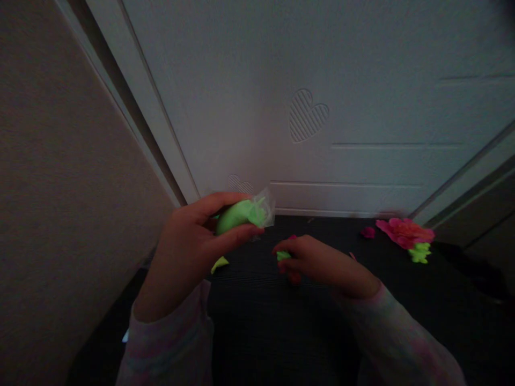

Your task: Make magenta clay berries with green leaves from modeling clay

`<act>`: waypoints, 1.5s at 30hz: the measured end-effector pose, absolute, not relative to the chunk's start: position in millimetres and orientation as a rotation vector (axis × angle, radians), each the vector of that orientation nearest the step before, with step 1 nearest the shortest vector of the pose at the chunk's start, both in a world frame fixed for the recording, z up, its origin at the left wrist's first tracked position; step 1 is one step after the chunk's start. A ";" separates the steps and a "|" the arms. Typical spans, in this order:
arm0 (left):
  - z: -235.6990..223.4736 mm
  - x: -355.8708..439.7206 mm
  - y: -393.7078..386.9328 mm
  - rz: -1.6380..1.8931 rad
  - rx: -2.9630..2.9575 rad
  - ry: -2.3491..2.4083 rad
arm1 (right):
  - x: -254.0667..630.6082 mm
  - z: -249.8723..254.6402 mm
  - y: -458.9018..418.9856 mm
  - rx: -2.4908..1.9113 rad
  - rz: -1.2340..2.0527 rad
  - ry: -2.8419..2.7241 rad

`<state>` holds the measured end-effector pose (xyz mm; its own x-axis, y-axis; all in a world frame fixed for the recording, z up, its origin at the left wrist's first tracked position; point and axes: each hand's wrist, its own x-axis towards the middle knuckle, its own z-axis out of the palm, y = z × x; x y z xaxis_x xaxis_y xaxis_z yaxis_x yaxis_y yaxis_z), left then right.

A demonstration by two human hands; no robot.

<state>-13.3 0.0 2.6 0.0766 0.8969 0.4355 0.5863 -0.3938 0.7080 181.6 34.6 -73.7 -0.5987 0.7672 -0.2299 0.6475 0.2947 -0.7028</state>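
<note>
While the left hand [187,236] grips a bright green soft lump in clear plastic wrap [237,215] above the dark tabletop [257,316], the right hand [311,260] pinches a small green piece [284,256] between its fingertips, left of a pink flower-like shape [406,231] beside the white panel [257,107].

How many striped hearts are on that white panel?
2: an upper heart near the middle of the white panel, and a lower-left heart just above the left hand, which may hide more.
</note>
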 end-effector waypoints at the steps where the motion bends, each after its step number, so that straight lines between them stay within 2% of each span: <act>1: 2.6 -13.7 -0.2 1.247 2.014 1.476 | 183.2 -76.0 37.6 -1.363 1.232 -2.415; 4: 3.4 -14.5 -0.6 1.212 2.037 1.480 | 189.4 -78.6 43.3 -1.456 1.242 -2.489; 10: 2.9 -15.1 -2.1 1.229 2.044 1.520 | 201.6 -74.6 46.4 -1.558 0.989 -2.633; 20: 3.9 -12.8 -3.1 1.222 2.057 1.519 | 208.6 -82.9 49.4 -1.592 1.253 -2.542; 25: 2.1 -12.8 -2.6 1.222 2.049 1.477 | 210.1 -83.5 49.5 -1.625 1.111 -2.529; 34: -3.3 -11.3 6.2 1.156 2.076 1.325 | 153.5 -80.1 13.5 -1.317 0.869 -2.668; 37: -4.4 -9.6 6.9 1.168 2.026 1.306 | 130.6 -93.4 -2.5 -1.105 0.667 -2.794; 45: -6.8 -14.6 8.4 1.568 1.618 1.192 | 108.9 -119.8 -8.6 -1.042 0.583 -2.903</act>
<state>-14.6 8.4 -6.8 -0.0927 0.8866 0.4532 0.1994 -0.4294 0.8808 108.9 -8.6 -119.8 -0.7797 0.6144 -0.1205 0.6133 0.7108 -0.3445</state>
